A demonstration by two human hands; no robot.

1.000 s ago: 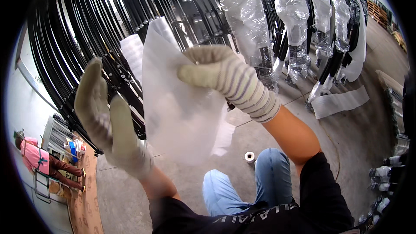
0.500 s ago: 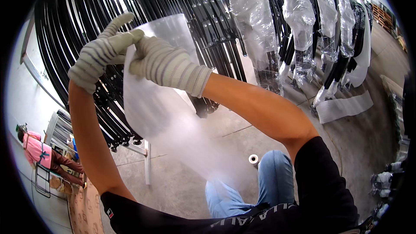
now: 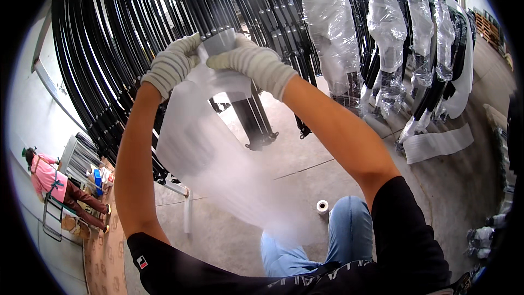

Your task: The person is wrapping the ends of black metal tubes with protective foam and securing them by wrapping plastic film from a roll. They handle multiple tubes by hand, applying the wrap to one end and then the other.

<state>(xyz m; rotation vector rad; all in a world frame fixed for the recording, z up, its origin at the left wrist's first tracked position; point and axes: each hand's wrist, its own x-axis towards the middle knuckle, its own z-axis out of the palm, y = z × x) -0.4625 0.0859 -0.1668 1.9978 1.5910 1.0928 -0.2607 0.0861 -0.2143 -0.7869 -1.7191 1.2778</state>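
My left hand (image 3: 173, 66), in a striped knit glove, grips the upper part of a translucent white foam sheet (image 3: 199, 136). My right hand (image 3: 254, 66), gloved the same way, pinches the sheet from the other side. Between the hands, the sheet curls around a bundle of black metal bars (image 3: 253, 123), whose lower ends hang out below it. The loose length of the sheet sags toward my knees and is blurred by motion. Part of each hand's fingertips is hidden by the sheet and bars.
Rows of black bars (image 3: 90, 71) hang at the left. At the right hang bundles covered in clear plastic wrap (image 3: 332, 27). A white roll (image 3: 322, 206) stands on the floor by my knee; a loose foam piece (image 3: 439, 143) lies farther right. Someone in pink (image 3: 48, 177) stands at far left.
My hands have moved apart, the left one rightward, the right slightly right. The sheet's top now curls around the hanging bars between them. My view has shifted slightly.
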